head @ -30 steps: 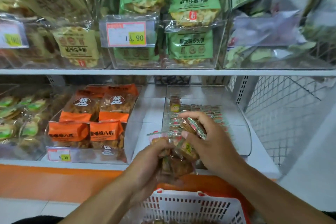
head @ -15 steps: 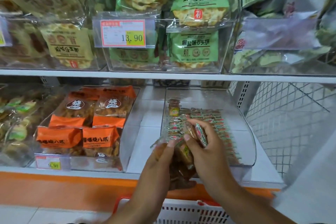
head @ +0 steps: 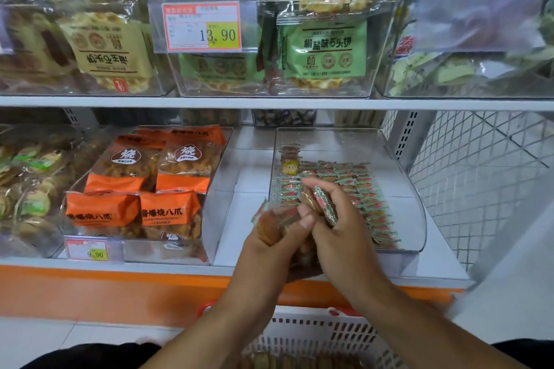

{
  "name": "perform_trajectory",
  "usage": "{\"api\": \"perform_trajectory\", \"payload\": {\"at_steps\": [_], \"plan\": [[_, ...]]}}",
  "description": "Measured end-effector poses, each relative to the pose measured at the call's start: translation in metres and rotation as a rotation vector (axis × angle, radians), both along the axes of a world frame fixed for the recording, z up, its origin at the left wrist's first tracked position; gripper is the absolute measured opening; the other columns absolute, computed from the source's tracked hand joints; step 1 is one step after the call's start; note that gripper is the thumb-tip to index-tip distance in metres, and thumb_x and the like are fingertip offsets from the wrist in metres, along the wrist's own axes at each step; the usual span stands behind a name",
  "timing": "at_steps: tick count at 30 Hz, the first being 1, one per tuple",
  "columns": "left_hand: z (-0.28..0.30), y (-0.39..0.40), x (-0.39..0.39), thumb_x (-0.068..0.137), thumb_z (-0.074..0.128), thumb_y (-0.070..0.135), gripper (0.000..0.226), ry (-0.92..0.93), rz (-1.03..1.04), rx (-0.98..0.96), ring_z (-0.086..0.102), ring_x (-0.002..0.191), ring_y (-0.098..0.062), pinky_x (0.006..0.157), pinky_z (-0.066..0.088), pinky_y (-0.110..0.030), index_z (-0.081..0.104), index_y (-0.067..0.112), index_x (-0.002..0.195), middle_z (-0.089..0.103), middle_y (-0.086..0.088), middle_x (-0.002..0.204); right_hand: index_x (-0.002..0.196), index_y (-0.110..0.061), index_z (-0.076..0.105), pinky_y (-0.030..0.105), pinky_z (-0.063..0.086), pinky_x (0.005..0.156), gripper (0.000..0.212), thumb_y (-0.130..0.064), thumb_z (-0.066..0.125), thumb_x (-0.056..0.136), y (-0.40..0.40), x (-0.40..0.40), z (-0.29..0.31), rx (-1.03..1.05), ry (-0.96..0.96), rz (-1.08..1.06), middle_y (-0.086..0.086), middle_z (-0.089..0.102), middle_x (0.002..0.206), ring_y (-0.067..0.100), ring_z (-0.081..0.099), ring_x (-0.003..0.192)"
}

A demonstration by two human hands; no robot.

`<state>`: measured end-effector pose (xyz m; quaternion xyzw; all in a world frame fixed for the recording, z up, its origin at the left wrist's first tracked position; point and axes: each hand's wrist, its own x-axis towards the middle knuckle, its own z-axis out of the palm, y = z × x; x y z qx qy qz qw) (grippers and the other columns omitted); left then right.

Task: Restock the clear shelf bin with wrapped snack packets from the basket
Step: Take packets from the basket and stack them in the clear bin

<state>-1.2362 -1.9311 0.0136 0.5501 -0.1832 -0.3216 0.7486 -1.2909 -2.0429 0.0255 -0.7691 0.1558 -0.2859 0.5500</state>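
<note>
A clear shelf bin stands on the lower shelf at the right, with rows of small wrapped snack packets lying inside. At its front left corner both hands meet. My left hand grips a bunch of brown wrapped packets. My right hand pinches a few packets with red and green wrappers over the bin's front. A white basket with a red rim sits below my forearms, with more packets in it.
Left of the bin is a clear tray of orange snack bags with a price tag. The upper shelf carries bins of green and yellow cracker bags close overhead. A wire mesh panel closes the right side.
Both hands have moved up and forward from above the basket to the bin's front left corner, still holding the packets. The view has shifted closer to the shelf.
</note>
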Motion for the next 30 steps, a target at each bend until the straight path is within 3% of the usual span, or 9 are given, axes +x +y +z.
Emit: {"api": "perform_trajectory", "payload": {"at_steps": [3, 5, 8, 11, 14, 19, 23, 27, 30], "plan": [[0.002, 0.004, 0.005, 0.091, 0.072, 0.032, 0.038, 0.080, 0.039, -0.040, 0.074, 0.102, -0.037, 0.077, 0.062, -0.045, 0.069, 0.011, 0.122, 0.075, -0.021, 0.111, 0.133, -0.053, 0.057, 0.035, 0.057, 0.091, 0.052, -0.020, 0.054, 0.093, -0.013, -0.004, 0.008, 0.265, 0.063, 0.334, -0.004, 0.067, 0.128, 0.014, 0.069, 0.110], [0.005, 0.008, 0.008, 0.087, 0.072, 0.031, 0.035, 0.119, 0.075, -0.039, 0.073, 0.103, -0.039, 0.077, 0.063, -0.047, 0.072, 0.012, 0.116, 0.074, -0.023, 0.113, 0.142, -0.051, 0.050, 0.036, 0.053, 0.101, 0.060, -0.025, 0.044, 0.089, -0.020, -0.008, 0.010, 0.406, 0.077, 0.510, -0.006, 0.056, 0.146, 0.013, 0.061, 0.125], [0.010, 0.012, 0.014, 0.085, 0.072, 0.033, 0.029, 0.148, 0.085, 0.010, 0.074, 0.102, -0.037, 0.071, 0.063, -0.040, 0.077, 0.018, 0.109, 0.075, -0.020, 0.113, 0.145, -0.041, 0.050, 0.040, 0.037, 0.118, 0.060, -0.027, 0.041, 0.088, -0.028, -0.010, 0.010, 0.371, 0.097, 0.538, -0.012, 0.044, 0.156, 0.008, 0.043, 0.143], [0.012, 0.015, 0.018, 0.086, 0.073, 0.034, 0.035, 0.168, 0.072, 0.049, 0.073, 0.105, -0.037, 0.072, 0.062, -0.038, 0.075, 0.016, 0.116, 0.074, -0.020, 0.116, 0.147, -0.032, 0.051, 0.037, 0.035, 0.120, 0.059, -0.013, 0.054, 0.091, -0.035, -0.011, 0.011, 0.299, 0.159, 0.570, -0.015, 0.049, 0.152, 0.004, 0.043, 0.141], [0.013, 0.017, 0.019, 0.085, 0.075, 0.037, 0.036, 0.182, 0.056, 0.061, 0.074, 0.104, -0.038, 0.072, 0.062, -0.038, 0.076, 0.015, 0.114, 0.075, -0.021, 0.115, 0.150, -0.029, 0.047, 0.025, 0.049, 0.104, 0.062, -0.004, 0.065, 0.096, -0.041, -0.015, 0.011, 0.225, 0.186, 0.576, -0.017, 0.058, 0.144, 0.002, 0.055, 0.130], [0.013, 0.016, 0.019, 0.079, 0.077, 0.034, 0.047, 0.257, 0.025, 0.026, 0.072, 0.103, -0.042, 0.067, 0.062, -0.039, 0.073, 0.007, 0.117, 0.072, -0.026, 0.117, 0.145, -0.033, 0.052, 0.037, 0.054, 0.101, 0.077, -0.023, 0.084, 0.076, -0.048, -0.012, 0.008, 0.234, 0.154, 0.444, -0.008, 0.063, 0.137, 0.012, 0.064, 0.123], [0.017, 0.013, 0.017, 0.079, 0.074, 0.032, 0.047, 0.303, -0.006, -0.041, 0.071, 0.106, -0.045, 0.064, 0.062, -0.038, 0.074, 0.005, 0.117, 0.071, -0.028, 0.119, 0.130, -0.034, 0.066, 0.020, 0.056, 0.086, 0.058, -0.035, 0.082, 0.074, -0.049, -0.008, 0.008, 0.333, 0.073, 0.384, -0.010, 0.072, 0.121, 0.009, 0.068, 0.114], [0.019, 0.013, 0.016, 0.079, 0.072, 0.031, 0.044, 0.302, -0.014, -0.072, 0.074, 0.101, -0.037, 0.065, 0.063, -0.037, 0.075, 0.004, 0.114, 0.071, -0.027, 0.119, 0.121, -0.028, 0.073, 0.022, 0.057, 0.082, 0.049, -0.035, 0.080, 0.073, -0.043, -0.006, 0.006, 0.586, 0.011, 0.365, -0.002, 0.075, 0.115, 0.013, 0.071, 0.106], [0.019, 0.013, 0.014, 0.080, 0.074, 0.030, 0.050, 0.311, -0.009, -0.057, 0.071, 0.107, -0.040, 0.065, 0.062, -0.036, 0.070, 0.002, 0.122, 0.070, -0.028, 0.121, 0.123, -0.038, 0.071, 0.025, 0.058, 0.070, 0.042, -0.045, 0.071, 0.081, -0.038, -0.010, 0.012, 0.534, 0.095, 0.326, -0.010, 0.074, 0.113, 0.005, 0.070, 0.093]]}}
